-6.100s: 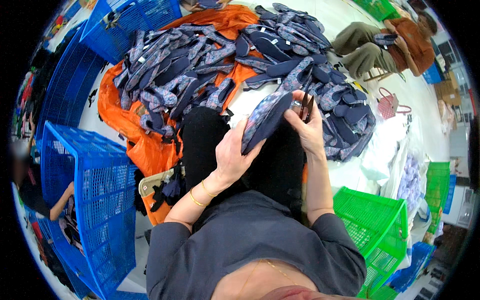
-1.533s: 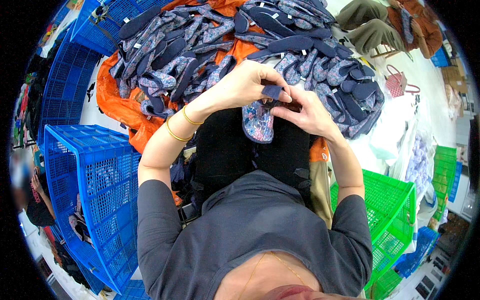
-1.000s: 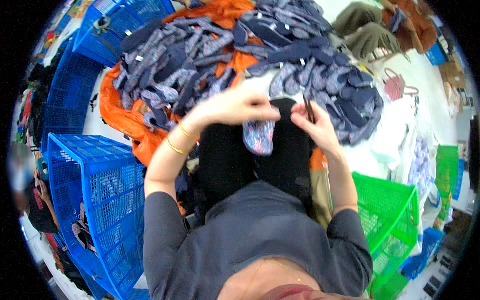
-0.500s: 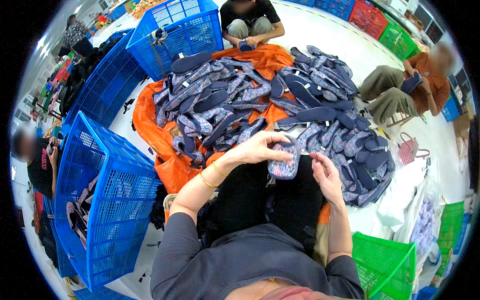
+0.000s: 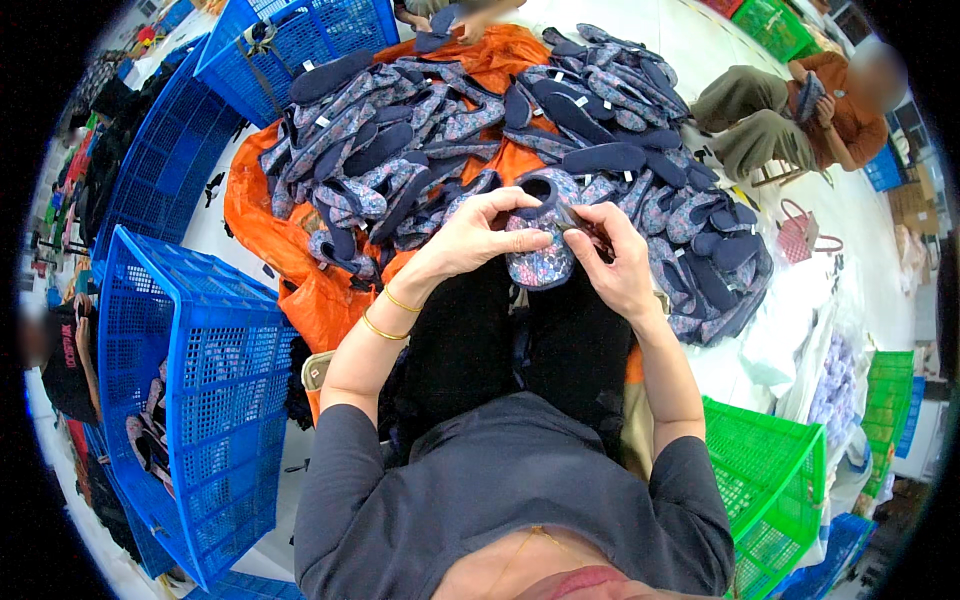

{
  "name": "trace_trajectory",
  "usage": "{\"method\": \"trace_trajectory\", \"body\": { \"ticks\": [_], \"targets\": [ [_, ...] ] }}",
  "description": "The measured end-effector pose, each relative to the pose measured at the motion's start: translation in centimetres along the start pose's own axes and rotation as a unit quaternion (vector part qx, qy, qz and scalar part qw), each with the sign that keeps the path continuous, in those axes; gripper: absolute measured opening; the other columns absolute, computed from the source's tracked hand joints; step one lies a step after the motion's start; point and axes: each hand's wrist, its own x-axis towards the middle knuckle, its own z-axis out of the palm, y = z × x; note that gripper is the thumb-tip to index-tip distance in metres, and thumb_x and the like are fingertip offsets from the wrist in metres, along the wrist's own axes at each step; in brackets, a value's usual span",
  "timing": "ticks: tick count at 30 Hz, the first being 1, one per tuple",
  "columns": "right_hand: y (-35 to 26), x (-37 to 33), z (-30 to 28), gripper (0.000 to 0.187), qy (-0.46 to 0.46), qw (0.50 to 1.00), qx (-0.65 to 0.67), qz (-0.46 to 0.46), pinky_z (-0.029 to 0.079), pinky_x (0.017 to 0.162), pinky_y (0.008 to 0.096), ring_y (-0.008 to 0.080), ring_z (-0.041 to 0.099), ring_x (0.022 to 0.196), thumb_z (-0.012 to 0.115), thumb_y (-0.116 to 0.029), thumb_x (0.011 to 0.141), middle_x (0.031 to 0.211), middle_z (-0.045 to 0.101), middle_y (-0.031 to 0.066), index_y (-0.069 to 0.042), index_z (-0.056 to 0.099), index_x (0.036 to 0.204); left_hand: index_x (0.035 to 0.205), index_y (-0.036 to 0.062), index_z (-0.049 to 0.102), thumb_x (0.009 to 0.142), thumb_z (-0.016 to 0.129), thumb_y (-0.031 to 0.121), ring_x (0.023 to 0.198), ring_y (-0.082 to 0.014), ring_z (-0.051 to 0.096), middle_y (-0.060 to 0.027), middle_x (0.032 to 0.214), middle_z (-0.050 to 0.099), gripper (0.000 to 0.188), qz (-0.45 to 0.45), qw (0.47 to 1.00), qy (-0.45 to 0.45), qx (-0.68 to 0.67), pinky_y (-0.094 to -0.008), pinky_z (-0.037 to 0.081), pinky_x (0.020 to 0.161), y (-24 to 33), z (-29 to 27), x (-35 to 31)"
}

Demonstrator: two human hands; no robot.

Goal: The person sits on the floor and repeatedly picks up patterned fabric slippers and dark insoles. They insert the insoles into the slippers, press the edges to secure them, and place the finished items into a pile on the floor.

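A dark blue floral slipper is held up over my lap, its rounded toe toward me and its opening away. My left hand grips it from the left, thumb across the upper. At the slipper's right edge my right hand is closed, thumb and forefinger pinched together. Something small and dark shows between these fingers; I cannot make out what it is. Just beyond my hands lies a large heap of similar slippers, several with navy soles turned up and small white tags.
An orange sheet lies under part of the heap. Blue crates stand at my left, a green crate at my right. A person sits at the right holding a slipper; another person's hands work at the far side.
The slipper has turned so its opening shows. My right hand has come from apart to the slipper's right edge. The whole view has shifted, with the heap now higher in the picture.
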Motion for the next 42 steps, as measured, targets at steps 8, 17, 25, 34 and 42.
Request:
{"method": "trace_trajectory", "body": {
  "ticks": [8,17,25,34,42],
  "targets": [
    [-0.7,1.0,-0.5,0.027,-0.034,0.999,-0.017,-0.035,0.053,0.063,0.0301,0.0232,0.066,0.076,0.072,-0.014,0.084,0.093,0.063,0.0136,0.000,0.060,0.103,0.104,0.0010,0.065,0.081,0.076,0.008,0.089,-0.0076,0.053,0.0002,0.096,0.056,0.027,0.042,0.993,-0.041,0.107,-0.0233,0.044,0.077,-0.2,0.0,0.1],
    [-0.7,1.0,-0.7,0.023,-0.035,0.998,-0.014,-0.057,0.052,0.063,0.0297,0.0230,0.065,0.072,0.073,-0.013,0.082,0.085,0.063,0.0119,-0.001,0.062,0.099,0.101,0.0021,0.066,0.081,0.076,0.012,0.085,-0.0077,0.051,0.0016,0.091,0.058,0.025,0.047,0.994,-0.069,0.074,-0.0243,0.041,0.074,0.4,0.6,0.0],
    [2.8,-1.0,-1.7,0.018,0.093,0.959,0.249,0.102,0.034,0.053,0.0157,0.0016,0.044,0.061,0.062,-0.017,0.093,0.081,0.056,-0.0033,-0.004,0.058,0.105,0.095,0.0022,0.067,0.078,0.078,0.010,0.084,-0.0108,0.051,-0.0005,0.086,0.057,0.022,0.116,0.971,-0.012,0.210,-0.0260,0.041,0.075,0.2,0.3,-0.5],
    [4.7,-5.3,0.1,0.063,0.023,0.772,0.524,0.359,0.043,0.046,0.0178,0.0092,0.065,0.081,0.048,-0.055,0.094,0.112,0.064,0.0054,-0.005,0.047,0.132,0.086,0.0056,0.067,0.067,0.080,0.006,0.088,-0.0229,0.052,-0.0024,0.087,0.054,0.023,0.382,0.881,0.052,0.276,-0.0360,0.043,0.083,-0.3,3.1,-2.0],
    [3.4,-4.1,1.7,0.057,0.095,0.773,0.557,0.288,0.055,0.080,0.0316,0.0170,0.066,0.089,0.072,-0.040,0.084,0.104,0.066,0.0103,0.001,0.054,0.118,0.097,0.0030,0.067,0.080,0.074,0.010,0.106,-0.0251,0.056,-0.0089,0.110,0.062,0.020,0.179,0.967,-0.061,0.173,-0.0365,0.043,0.093,-3.3,3.5,-5.0]
  ]
}}
